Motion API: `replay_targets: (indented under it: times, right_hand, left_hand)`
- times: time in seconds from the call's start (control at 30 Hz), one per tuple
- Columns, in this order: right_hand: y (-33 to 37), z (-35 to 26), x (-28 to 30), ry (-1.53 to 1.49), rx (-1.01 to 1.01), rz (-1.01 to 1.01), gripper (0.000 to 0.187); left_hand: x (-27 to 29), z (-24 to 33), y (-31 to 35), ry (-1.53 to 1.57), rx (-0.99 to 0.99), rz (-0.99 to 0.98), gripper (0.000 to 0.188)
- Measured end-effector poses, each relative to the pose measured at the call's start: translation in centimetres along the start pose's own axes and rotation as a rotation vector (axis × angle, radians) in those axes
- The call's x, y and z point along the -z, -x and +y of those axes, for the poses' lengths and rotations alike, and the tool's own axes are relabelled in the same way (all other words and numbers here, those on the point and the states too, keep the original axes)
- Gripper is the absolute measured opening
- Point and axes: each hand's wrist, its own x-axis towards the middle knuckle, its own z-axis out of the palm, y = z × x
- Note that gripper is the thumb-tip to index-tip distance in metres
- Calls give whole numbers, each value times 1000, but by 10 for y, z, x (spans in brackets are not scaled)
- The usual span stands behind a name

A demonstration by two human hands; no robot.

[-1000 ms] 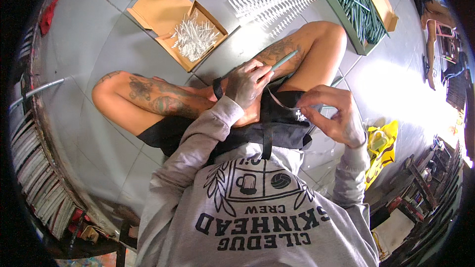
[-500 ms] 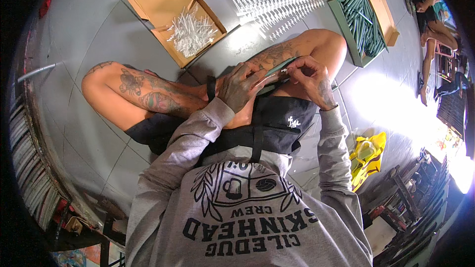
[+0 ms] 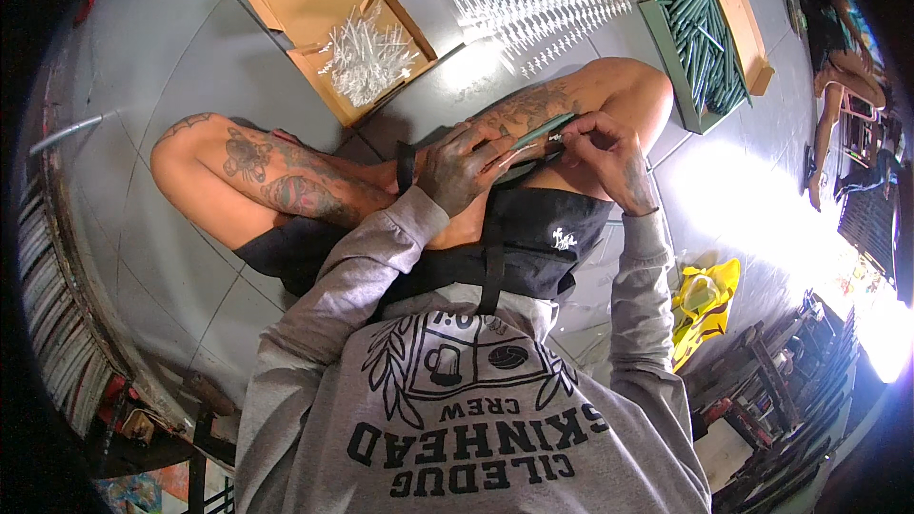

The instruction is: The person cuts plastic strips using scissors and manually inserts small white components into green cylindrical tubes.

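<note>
My left hand is closed around one end of a slim dark-green tube, which looks like a pen barrel. It slants up to the right over my crossed legs. A thin, pale rod shows beside the tube at my left fingertips. Close to the tube's far end, my right hand pinches a small white plastic piece between thumb and forefinger. The piece is too small to make out fully. A gap shows between it and the tube.
Ahead on grey tiles, an open cardboard box holds thin clear-white plastic rods. Rows of similar white pieces lie beside it. A green box of green tubes stands right. A yellow bag lies near my right elbow; another person sits far right.
My right hand has shifted slightly right, and the white piece now shows more clearly at its fingertips. My left hand keeps its hold on the green tube. The view has moved slightly.
</note>
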Motion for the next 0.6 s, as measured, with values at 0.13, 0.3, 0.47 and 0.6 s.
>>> replay_targets:
  times: [0.13,0.3,0.47,0.6]
  right_hand:
    - [-4,-12,-1,-6,-54,-35,19]
    - [-10,-15,-5,-16,-38,-5,21]
    - [-11,-12,-6,25,-67,7,21]
    - [-14,-13,-7,-33,-94,-7,19]
  left_hand:
    - [-1,0,-1,3,2,9,29]
    - [-10,-12,4,-123,-153,38,27]
    - [-4,-3,-1,-7,-44,49,25]
    - [-9,-13,7,-70,-88,53,42]
